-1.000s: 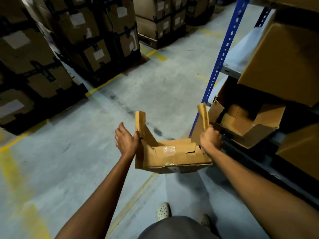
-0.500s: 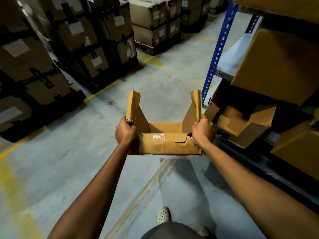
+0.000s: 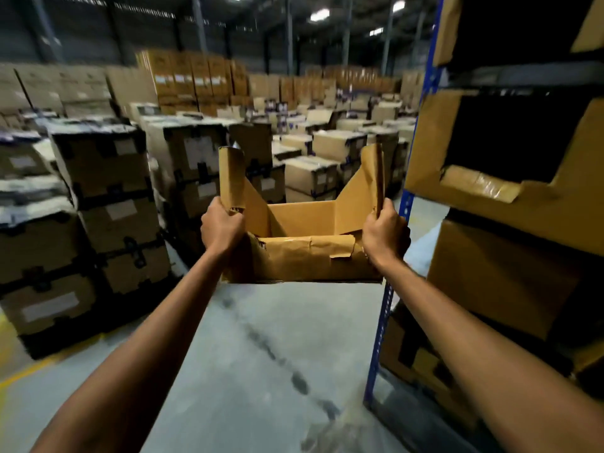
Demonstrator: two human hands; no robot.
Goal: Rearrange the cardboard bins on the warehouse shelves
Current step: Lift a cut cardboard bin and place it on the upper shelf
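The warehouse floor [image 3: 277, 348] runs ahead, bare concrete, with strapped stacks of boxes [image 3: 108, 204] filling the left side and the far end. A second ago the view pointed down at that floor and at the person's shoes; now it has swung up and forward, and the background is blurred by that motion.

On the right stands the rack, its blue post [image 3: 388, 295] just beside the person's right forearm. A large shelf bin [image 3: 539, 217] with a cut-away front sits on the level at about eye height, and another box [image 3: 496, 276] fills the level below it.

The cardboard bin [image 3: 307, 259], the piece being moved, is held in the air in front of the person, to the left of the post and clear of the rack. It has risen from low beside the bottom shelf to about the level of the large shelf bin. It sits level, open side up, and looks empty.

The left hand [image 3: 222, 228] grips the base of the bin's left wall, fingers curled around the edge; a second ago that hand lay open against the wall. The right hand [image 3: 385, 235] is likewise closed around the right wall.

The near front lip [image 3: 340, 251] is torn and creased.

With both hands now clamped on and the bin lifted, it seems bound for a higher slot on the rack, not yet reached.
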